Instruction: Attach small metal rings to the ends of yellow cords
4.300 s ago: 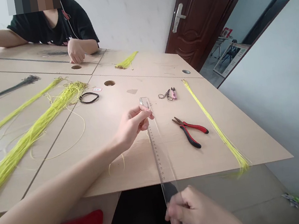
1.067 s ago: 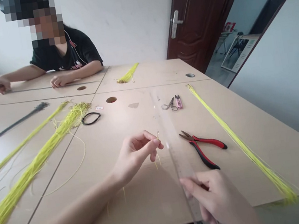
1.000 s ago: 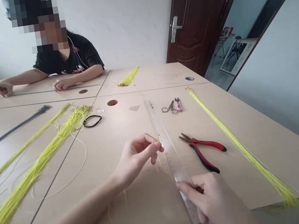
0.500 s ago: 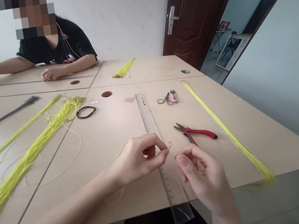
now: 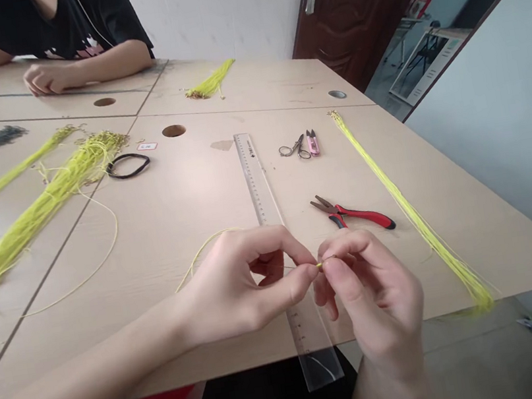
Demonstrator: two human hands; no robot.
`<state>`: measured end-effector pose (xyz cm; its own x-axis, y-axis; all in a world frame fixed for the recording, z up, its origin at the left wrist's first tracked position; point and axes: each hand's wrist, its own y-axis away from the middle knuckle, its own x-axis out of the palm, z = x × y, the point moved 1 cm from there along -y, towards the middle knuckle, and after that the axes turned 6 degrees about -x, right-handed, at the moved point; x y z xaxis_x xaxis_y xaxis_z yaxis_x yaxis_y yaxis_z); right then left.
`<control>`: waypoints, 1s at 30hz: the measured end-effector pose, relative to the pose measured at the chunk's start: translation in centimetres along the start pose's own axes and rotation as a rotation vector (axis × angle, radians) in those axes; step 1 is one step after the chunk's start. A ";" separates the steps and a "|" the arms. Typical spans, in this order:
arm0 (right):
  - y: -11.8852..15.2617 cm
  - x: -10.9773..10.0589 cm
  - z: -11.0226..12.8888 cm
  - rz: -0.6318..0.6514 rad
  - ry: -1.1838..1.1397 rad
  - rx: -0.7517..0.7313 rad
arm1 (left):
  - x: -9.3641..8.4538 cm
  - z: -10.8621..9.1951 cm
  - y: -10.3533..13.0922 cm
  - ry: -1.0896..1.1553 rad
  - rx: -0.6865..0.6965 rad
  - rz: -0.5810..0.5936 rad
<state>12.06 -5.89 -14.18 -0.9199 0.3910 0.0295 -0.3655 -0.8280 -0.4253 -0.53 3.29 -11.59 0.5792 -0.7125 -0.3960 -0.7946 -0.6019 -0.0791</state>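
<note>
Left hand (image 5: 253, 285) pinching yellow cord (image 5: 319, 265), right hand (image 5: 378, 296) too (seemingly), ruler (image 5: 259, 187) beneath

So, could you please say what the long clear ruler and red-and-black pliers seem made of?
The long clear ruler: probably smooth plastic, as the tabletop shows through. The red-and-black pliers: dark, dull jaws, likely metal; smooth two-tone handles, perhaps plastic or rubber.

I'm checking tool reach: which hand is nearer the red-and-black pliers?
Right. The right hand is just on the near side of the pliers, hiding part of one handle; the left hand is farther off, to their left.
</note>
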 end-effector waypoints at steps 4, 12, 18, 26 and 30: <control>-0.1 0.2 0.1 -0.027 0.000 -0.141 | 0.3 -0.4 0.1 0.429 -0.129 0.109; -0.1 -0.2 -0.1 -0.033 -0.047 -0.148 | 0.6 -0.3 0.3 0.365 -0.103 -0.028; -0.1 -0.3 0.0 -0.034 -0.007 -0.078 | 0.5 0.1 0.6 0.211 -0.069 -0.052; -0.1 0.2 0.4 -0.094 0.084 -0.128 | 0.5 -0.2 0.5 0.244 -0.087 -0.063; 0.0 0.5 0.4 -0.144 0.126 -0.201 | 0.6 -0.3 0.5 0.266 -0.090 -0.060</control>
<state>11.59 -5.84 -13.82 -0.8312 0.5560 -0.0049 -0.4438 -0.6687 -0.5966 -0.56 2.48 -11.62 0.6612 -0.7374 -0.1379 -0.7453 -0.6666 -0.0092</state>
